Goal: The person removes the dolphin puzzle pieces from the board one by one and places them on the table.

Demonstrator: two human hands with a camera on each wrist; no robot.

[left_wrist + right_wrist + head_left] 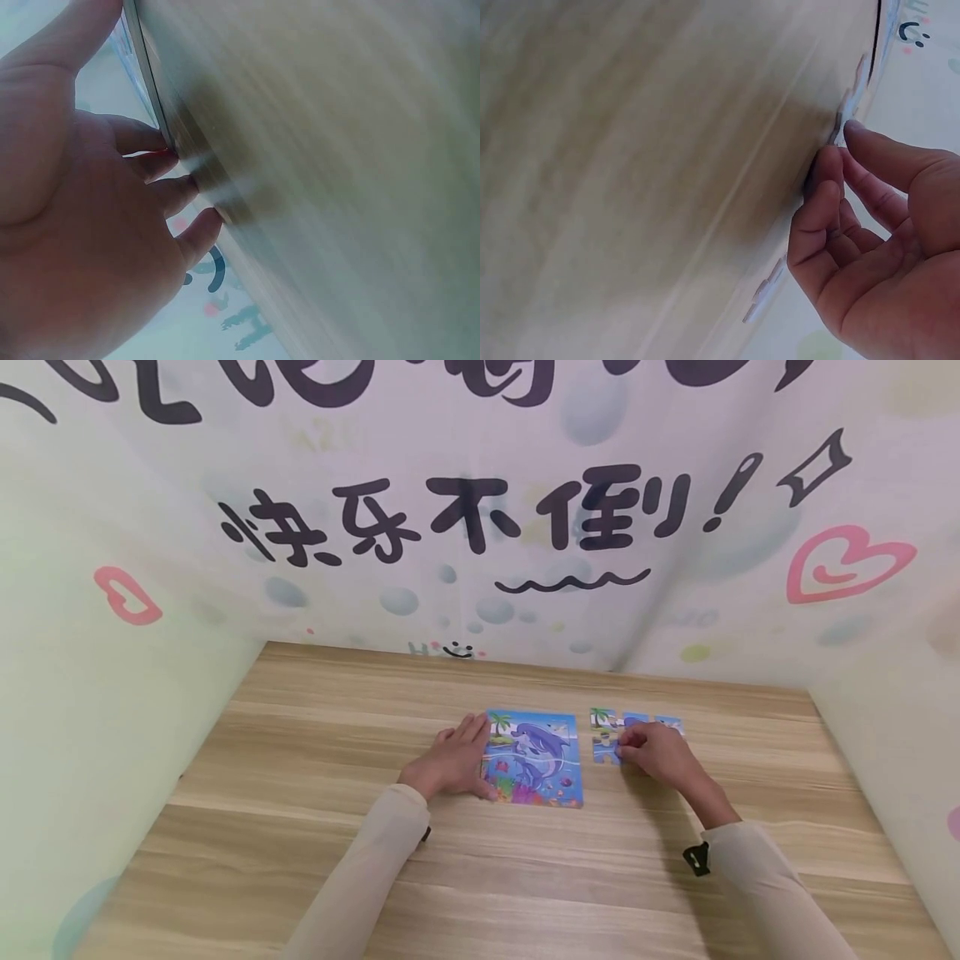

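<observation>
A square picture puzzle (542,752) with a dolphin, palm tree and coral lies flat on the table. My left hand (450,762) rests along its left edge, fingers extended and thumb near the lower left corner. In the left wrist view the fingertips (204,225) touch down by the board's edge. To the right of the puzzle are several loose jigsaw pieces, among them a palm-tree piece (602,718) and a blue piece (603,752). Over these my right hand (662,755) curls its fingers and pinches a puzzle piece, mostly hidden by the fingers in both views.
The wood-grain table (322,727) extends around both hands. A printed white cloth wall (420,602) rises behind its back edge, and pale walls stand at the left and right. More loose pieces (761,292) lie beyond the right hand.
</observation>
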